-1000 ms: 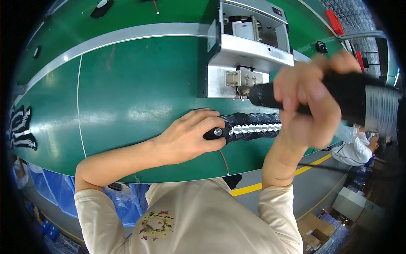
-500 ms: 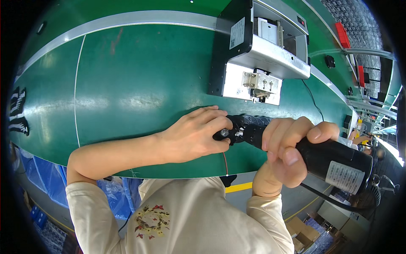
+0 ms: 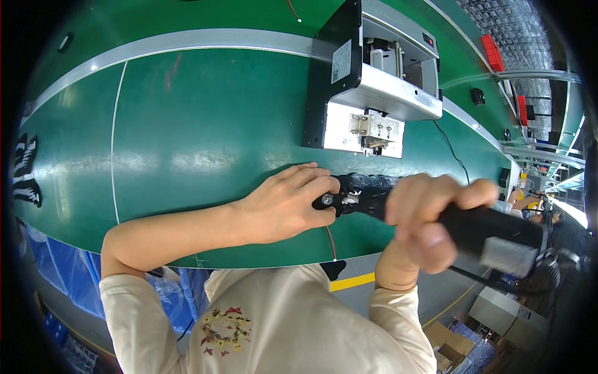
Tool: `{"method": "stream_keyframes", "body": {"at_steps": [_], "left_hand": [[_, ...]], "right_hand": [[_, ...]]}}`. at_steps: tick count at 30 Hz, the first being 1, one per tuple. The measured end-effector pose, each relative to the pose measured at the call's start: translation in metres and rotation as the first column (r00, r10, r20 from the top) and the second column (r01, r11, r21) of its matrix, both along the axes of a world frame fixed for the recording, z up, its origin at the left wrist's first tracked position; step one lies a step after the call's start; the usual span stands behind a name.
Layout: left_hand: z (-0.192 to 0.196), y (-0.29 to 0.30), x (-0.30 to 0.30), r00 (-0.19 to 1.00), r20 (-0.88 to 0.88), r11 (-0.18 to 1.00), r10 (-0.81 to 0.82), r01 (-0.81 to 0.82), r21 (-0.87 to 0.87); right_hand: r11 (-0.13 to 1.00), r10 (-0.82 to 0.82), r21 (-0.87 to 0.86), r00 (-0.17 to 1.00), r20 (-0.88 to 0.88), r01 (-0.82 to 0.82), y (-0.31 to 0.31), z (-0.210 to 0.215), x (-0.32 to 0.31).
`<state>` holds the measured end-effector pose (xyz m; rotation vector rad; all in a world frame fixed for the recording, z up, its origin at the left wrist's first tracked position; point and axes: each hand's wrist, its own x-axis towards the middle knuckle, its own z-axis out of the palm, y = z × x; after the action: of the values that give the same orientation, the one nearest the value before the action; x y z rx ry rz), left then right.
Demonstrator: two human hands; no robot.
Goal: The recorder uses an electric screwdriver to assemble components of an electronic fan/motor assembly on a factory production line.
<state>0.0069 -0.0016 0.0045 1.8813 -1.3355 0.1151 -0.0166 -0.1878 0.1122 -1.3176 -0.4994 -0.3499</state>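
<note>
My left hand [image 3: 283, 202] lies on the green bench, its fingers closed on a dark part [image 3: 330, 202] with a round metal screw-like spot on its end. A thin red wire [image 3: 332, 240] runs from under that hand to the bench's near edge. My right hand [image 3: 427, 218] wraps round a black corded electric screwdriver [image 3: 489, 234], slightly smeared by motion. The screwdriver's front end points left, close against the dark part; its tip cannot be made out. Black ribbed pieces [image 3: 367, 181] lie just behind the tool's nose.
A black and silver metal machine [image 3: 386, 87] with a bracket on its front stands beyond my hands. Its black cable [image 3: 453, 149] trails right. Black-and-white items [image 3: 26, 171] lie at the far left. Red bins [image 3: 492, 53] and a person's arm [image 3: 526, 202] show at right.
The view has shifted a little, so the machine appears farther left. My right hand and screwdriver are now blurred by motion. Both hands keep their grips.
</note>
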Motion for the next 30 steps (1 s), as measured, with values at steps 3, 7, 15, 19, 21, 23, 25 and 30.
{"method": "stream_keyframes", "body": {"at_steps": [3,7,15,19,21,23,25,30], "left_hand": [[0.0,0.001,0.0,1.0,-0.01,0.999,-0.016,0.016,0.031],[0.001,0.001,0.002,1.0,-0.015,0.999,-0.021,0.022,0.031],[0.0,0.001,0.0,0.999,-0.034,1.0,-0.014,0.014,0.009],[-0.003,0.0,-0.002,1.0,-0.031,1.0,0.002,-0.003,-0.027],[-0.002,0.001,-0.002,1.0,-0.03,1.0,0.006,-0.007,-0.024],[-0.001,0.0,-0.001,1.0,-0.03,1.0,0.006,-0.006,-0.023],[-0.001,0.0,-0.002,0.999,-0.037,1.0,0.01,-0.01,-0.018],[0.0,0.001,-0.001,0.999,-0.05,1.0,0.004,-0.004,-0.01]], "right_hand": [[0.996,0.062,-0.071,0.992,0.109,-0.055,-0.023,0.023,0.02],[0.98,-0.104,-0.152,0.981,0.162,0.129,-0.026,0.025,0.039],[0.988,-0.138,-0.069,0.989,0.044,0.141,-0.007,0.023,0.043],[0.997,0.025,-0.073,0.998,0.06,-0.02,-0.01,0.012,0.006],[0.997,-0.068,0.035,0.997,-0.038,0.069,0.0,0.009,-0.017],[0.997,-0.072,0.003,0.997,-0.022,0.072,0.004,0.001,-0.02],[0.992,-0.126,-0.015,0.991,-0.045,0.126,0.01,-0.007,-0.024],[0.991,-0.073,-0.108,0.997,0.022,0.075,0.008,-0.014,-0.029]]}}
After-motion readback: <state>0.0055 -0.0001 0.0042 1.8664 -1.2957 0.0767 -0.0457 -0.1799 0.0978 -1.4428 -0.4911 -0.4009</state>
